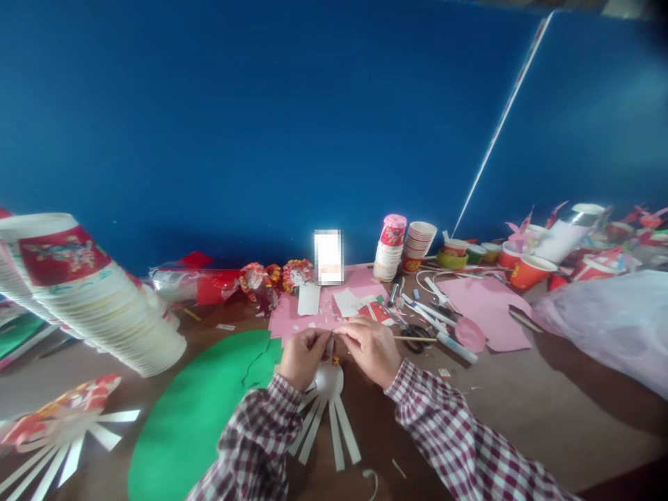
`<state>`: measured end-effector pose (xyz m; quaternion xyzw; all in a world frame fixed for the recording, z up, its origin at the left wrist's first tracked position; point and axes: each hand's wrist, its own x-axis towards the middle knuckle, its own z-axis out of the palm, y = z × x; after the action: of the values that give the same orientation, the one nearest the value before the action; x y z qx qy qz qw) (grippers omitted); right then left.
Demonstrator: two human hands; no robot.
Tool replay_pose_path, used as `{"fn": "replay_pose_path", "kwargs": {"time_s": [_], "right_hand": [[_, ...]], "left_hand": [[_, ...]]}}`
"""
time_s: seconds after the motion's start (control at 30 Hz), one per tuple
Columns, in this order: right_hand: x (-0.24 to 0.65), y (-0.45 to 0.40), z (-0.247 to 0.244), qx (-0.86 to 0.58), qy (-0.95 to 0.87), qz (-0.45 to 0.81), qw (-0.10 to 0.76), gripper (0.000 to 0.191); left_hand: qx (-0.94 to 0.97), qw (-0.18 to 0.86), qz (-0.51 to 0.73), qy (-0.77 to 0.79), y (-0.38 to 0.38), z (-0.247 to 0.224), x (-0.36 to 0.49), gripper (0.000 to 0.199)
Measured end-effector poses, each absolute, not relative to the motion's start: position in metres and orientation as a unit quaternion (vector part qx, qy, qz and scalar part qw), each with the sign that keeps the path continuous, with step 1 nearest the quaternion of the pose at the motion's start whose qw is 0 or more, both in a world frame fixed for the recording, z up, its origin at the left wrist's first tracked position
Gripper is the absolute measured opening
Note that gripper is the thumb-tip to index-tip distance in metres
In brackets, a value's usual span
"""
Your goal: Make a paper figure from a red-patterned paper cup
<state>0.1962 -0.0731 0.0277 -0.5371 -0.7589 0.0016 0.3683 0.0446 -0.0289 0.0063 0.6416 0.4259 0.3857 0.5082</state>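
Note:
A paper cup cut into strips (328,380) lies bottom up on the brown table, its white strips fanning out toward me. At its far side, a narrow upright strip of the cup is pinched between the thumb and fingers of my left hand (300,358). My right hand (370,348) is closed at the same strip, fingertips almost meeting the left ones. A thin wooden stick (417,339) reaches out to the right from behind my right hand; whether that hand touches it I cannot tell. Black-handled scissors (416,337) lie just beyond.
Green round paper (203,410) spreads at left, near another cut cup (67,431) and a leaning cup stack (104,299). Pink sheets (483,313) with paper scraps lie ahead. Upright cup stacks (390,250) stand by the blue wall. A plastic bag (616,320) is at right.

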Motion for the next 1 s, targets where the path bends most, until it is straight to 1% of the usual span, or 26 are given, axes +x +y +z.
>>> {"fn": "replay_pose_path", "kwargs": {"time_s": [0.1, 0.4, 0.5, 0.7, 1.0], "right_hand": [[0.1959, -0.0734, 0.0278, -0.545, -0.756, 0.010, 0.363, 0.015], [0.1944, -0.0736, 0.0249, -0.565, -0.742, 0.020, 0.361, 0.011], [0.1945, -0.0727, 0.0242, -0.562, -0.747, 0.020, 0.354, 0.010], [0.1948, -0.0723, 0.0248, -0.559, -0.746, 0.018, 0.361, 0.010], [0.1936, -0.0713, 0.0230, -0.554, -0.747, 0.002, 0.368, 0.010]], "left_hand": [[0.653, 0.478, 0.389, 0.440, -0.0309, 0.0089, 0.0455, 0.028], [0.684, 0.452, 0.374, 0.434, -0.0308, 0.0074, 0.0466, 0.028], [0.687, 0.471, 0.361, 0.420, -0.0304, 0.0071, 0.0462, 0.030], [0.668, 0.510, 0.353, 0.411, -0.0290, 0.0041, 0.0449, 0.022], [0.643, 0.523, 0.343, 0.442, -0.0277, 0.0020, 0.0443, 0.029]]}}
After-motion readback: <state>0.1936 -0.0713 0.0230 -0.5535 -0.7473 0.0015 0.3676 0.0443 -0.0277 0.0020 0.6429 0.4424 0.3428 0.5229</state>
